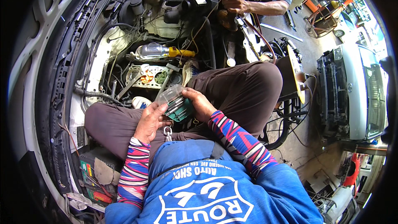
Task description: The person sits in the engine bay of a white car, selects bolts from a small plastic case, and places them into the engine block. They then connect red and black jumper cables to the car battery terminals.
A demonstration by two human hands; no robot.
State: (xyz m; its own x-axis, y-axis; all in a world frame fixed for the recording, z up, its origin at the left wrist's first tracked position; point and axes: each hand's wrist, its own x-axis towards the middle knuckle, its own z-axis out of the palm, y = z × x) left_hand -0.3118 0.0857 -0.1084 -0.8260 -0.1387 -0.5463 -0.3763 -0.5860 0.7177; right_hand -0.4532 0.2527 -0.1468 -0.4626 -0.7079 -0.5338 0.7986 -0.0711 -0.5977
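Case: a small green plastic case with a clear hinged lid (176,103), lid raised, sits in the middle of the scene above the person's lap, held between both hands; dark slim bits lie in rows inside.
Left hand: the left hand (150,121) comes up from the near left, palm turned inward, fingers curled under and against the case's left side, thumb towards the clear lid; it is closed on the case.
Right hand: the right hand (201,104) reaches in from the near right, wrist bent, fingers wrapped over the case's right edge, clamped on it.
Sleeves: striped red, blue and white sleeves (238,139) cover both forearms, under a blue printed shirt (215,191).
Legs: brown trousers (240,89), knees spread left and right of the case.
Clip: a metal snap hook (168,132) hangs just near of the case.
Engine bay: an open engine bay (137,58) lies far left, with a clear bottle with a yellow handle (159,51).
Other person: a co-worker's hand (233,2) works at the far side.
Right side: a silver car (356,91) stands well apart.
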